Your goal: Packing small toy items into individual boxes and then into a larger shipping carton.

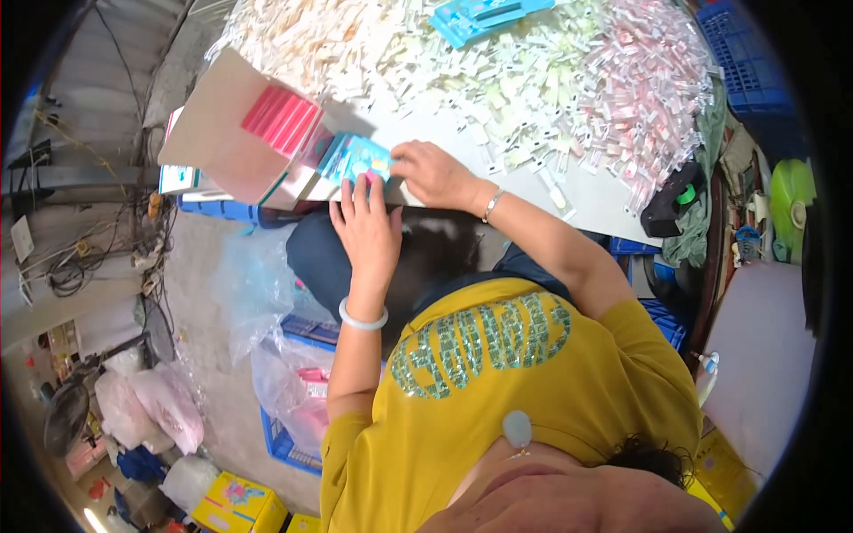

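A flat light-blue packet (353,157) lies at the table's near edge, beside an open cardboard box (209,133) with several pink packets (283,121) standing inside. My left hand (366,233) reaches up to the blue packet's near edge, its fingers stretched out and their tips touching it. A small pink patch shows by those fingertips; what it is I cannot make out. From the right, my right hand (433,176) has its fingers curled at the packet's right end, thumb and fingertips closed on it.
Small clear-wrapped pieces in cream, pale green and pink heap (640,98) across the white table (462,147). Another blue packet (489,16) lies on the heap. A black tape dispenser (668,202) stands at the right edge. Below left is a blue crate (289,444) with plastic bags.
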`<move>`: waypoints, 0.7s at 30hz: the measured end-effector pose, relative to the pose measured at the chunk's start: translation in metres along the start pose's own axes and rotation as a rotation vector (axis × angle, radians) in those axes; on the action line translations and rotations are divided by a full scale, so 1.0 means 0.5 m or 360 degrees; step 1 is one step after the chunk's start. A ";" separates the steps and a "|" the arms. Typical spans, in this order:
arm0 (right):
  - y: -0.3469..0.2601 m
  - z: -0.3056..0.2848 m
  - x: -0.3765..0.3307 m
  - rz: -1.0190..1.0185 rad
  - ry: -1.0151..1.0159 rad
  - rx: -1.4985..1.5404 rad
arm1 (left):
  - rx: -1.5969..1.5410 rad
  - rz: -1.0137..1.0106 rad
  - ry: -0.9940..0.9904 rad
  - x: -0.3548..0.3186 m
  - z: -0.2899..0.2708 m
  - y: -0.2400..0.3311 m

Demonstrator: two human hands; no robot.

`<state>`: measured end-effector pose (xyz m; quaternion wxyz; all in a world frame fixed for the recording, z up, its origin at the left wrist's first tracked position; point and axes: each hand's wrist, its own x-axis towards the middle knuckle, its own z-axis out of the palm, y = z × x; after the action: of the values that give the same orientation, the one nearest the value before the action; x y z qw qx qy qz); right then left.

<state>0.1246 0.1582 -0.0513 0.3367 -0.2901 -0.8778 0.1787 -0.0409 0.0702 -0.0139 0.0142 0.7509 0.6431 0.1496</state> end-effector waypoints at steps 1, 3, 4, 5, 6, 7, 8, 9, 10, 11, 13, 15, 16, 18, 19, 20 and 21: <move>0.010 -0.016 0.006 -0.0003 -0.0007 -0.0027 | 0.0013 -0.0006 0.0000 -0.001 0.000 -0.002; 0.030 -0.051 0.019 -0.0217 0.0195 -0.0406 | 0.0008 -0.0013 -0.0001 0.001 0.000 -0.003; 0.060 -0.083 0.031 -0.0059 0.0156 -0.0469 | 0.0027 0.0004 -0.0005 0.004 0.000 -0.003; 0.101 -0.110 0.044 0.0033 0.0279 -0.0840 | 0.0049 0.0018 -0.0010 0.008 0.001 0.000; 0.141 -0.137 0.061 0.0125 0.0407 -0.1205 | 0.0030 0.0022 -0.0009 0.013 -0.004 0.003; 0.170 -0.170 0.084 0.0227 0.0424 -0.1502 | 0.0031 0.0018 -0.0004 0.012 -0.005 0.003; 0.190 -0.206 0.110 0.0333 0.0444 -0.1799 | 0.0020 0.0000 -0.0015 0.012 -0.004 0.003; 0.206 -0.236 0.129 0.0450 0.0518 -0.1794 | 0.0006 -0.0010 -0.0022 0.016 -0.004 0.004; 0.217 -0.263 0.147 0.0563 0.0593 -0.1784 | 0.0006 -0.0008 -0.0011 0.016 -0.005 0.007; 0.226 -0.288 0.165 0.0558 0.0603 -0.1789 | 0.0028 -0.0021 -0.0010 0.016 -0.005 0.009; 0.235 -0.326 0.184 0.1132 0.0526 -0.1156 | 0.0048 -0.0036 -0.0002 0.013 -0.004 0.014; 0.240 -0.339 0.163 0.0479 0.0913 -0.0592 | 0.0069 -0.0044 -0.0016 0.016 0.000 0.018; 0.223 -0.342 0.180 0.0858 0.0650 -0.0747 | 0.0072 -0.0045 -0.0012 0.014 -0.001 0.017; 0.189 -0.358 0.197 0.1227 0.0374 -0.0891 | 0.0077 -0.0066 -0.0029 0.010 -0.003 0.015; 0.172 -0.366 0.201 0.1262 0.0334 -0.0802 | 0.0078 -0.0070 -0.0026 0.007 -0.004 0.015; 0.162 -0.368 0.203 0.1296 0.0292 -0.0713 | 0.0054 -0.0084 -0.0016 0.005 -0.006 0.015; 0.168 -0.364 0.179 0.1307 0.0303 -0.0728 | 0.0018 -0.0074 -0.0005 0.007 -0.007 0.021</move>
<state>0.2295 0.3009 0.0786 0.2447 -0.6946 -0.6727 0.0719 -0.0312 0.0712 -0.0078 0.0142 0.7361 0.6611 0.1444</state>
